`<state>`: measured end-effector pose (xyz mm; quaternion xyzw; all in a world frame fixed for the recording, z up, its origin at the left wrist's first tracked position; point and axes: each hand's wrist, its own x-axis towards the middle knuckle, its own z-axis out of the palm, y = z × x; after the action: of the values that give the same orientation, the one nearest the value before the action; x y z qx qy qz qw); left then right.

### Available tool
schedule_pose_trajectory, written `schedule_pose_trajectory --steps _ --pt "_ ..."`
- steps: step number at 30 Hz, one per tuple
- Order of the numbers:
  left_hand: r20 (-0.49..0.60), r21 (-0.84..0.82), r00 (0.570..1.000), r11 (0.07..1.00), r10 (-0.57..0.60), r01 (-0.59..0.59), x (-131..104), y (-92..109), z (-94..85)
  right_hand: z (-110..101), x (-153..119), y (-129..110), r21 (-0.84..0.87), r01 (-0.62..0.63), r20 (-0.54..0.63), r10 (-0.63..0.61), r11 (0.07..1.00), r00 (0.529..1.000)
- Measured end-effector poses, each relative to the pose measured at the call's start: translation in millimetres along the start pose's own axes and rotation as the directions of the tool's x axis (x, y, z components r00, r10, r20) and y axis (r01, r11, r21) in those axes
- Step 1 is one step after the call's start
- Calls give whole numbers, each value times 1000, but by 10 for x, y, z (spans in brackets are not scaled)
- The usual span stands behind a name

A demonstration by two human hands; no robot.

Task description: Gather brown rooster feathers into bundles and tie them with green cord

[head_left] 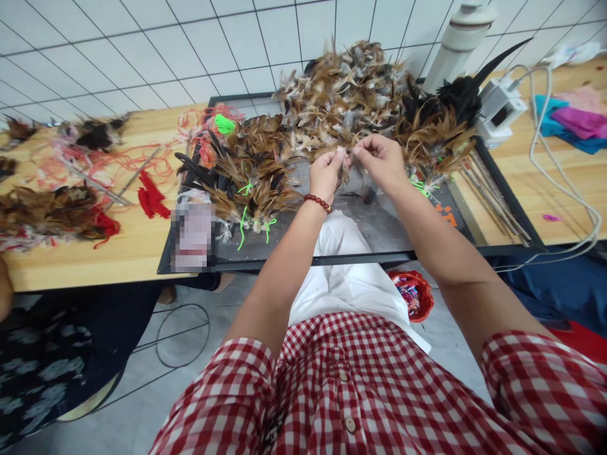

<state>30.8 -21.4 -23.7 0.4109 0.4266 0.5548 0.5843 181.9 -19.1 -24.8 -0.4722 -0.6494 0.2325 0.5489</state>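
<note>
My left hand, with a bead bracelet at the wrist, pinches the pale quill ends of a small brown feather bunch that hangs below the fingers. Close on its right, my right hand has thumb and forefinger pressed together; what they hold is too small to make out. Behind both hands rises a large heap of loose brown feathers. Feather bundles tied with green string lie left of my hands on the black-framed tray. More tied bundles lie to the right.
Thin sticks lie at the tray's right, near a white power socket and cable. On the left are red yarn, metal scissors-like tools and another feather pile. A person sits at the far left. A red basket stands below the table.
</note>
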Motion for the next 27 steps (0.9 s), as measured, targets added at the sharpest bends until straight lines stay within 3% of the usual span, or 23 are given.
schedule_pose_trajectory --steps 6,10,13,19,27 --pt "8 -39 996 995 -93 94 24 -16 -26 2 82 174 141 -49 -106 64 989 992" --pt "-52 18 998 999 40 -39 67 1 -41 -43 59 40 150 -62 -46 69 987 997" --pt "-9 51 995 994 98 -98 54 33 -34 -63 20 -104 178 -85 21 83 980 996" --pt "108 49 993 998 37 -42 -88 113 38 -14 -12 -163 266 -82 70 66 961 995" --pt "111 107 994 994 -23 11 -162 203 64 -61 17 -122 270 -83 52 71 959 996"
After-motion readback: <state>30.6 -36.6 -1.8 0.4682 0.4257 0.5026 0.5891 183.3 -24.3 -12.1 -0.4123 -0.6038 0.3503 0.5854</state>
